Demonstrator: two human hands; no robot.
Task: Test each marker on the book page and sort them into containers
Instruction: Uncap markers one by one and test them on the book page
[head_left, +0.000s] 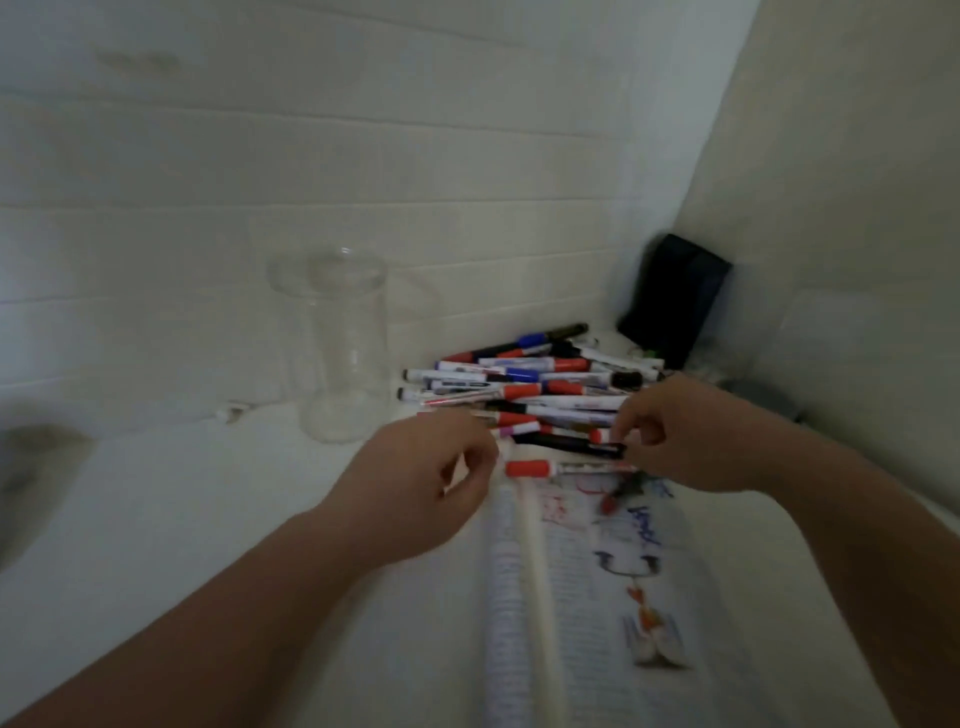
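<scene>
Marker (569, 445) pinched in right hand (675, 436) at book (571, 597) edge; left hand (415, 483) curled, hold unclear

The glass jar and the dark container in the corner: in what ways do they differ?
The glass jar is clear and nothing shows inside it; the dark container is opaque. The jar stands left of the marker pile, the dark container behind its right end. The jar is round; the container looks flat-sided. Both stand at the back, by the wall.

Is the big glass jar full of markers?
No, the glass jar looks empty, while the markers lie in a pile beside it.
</scene>
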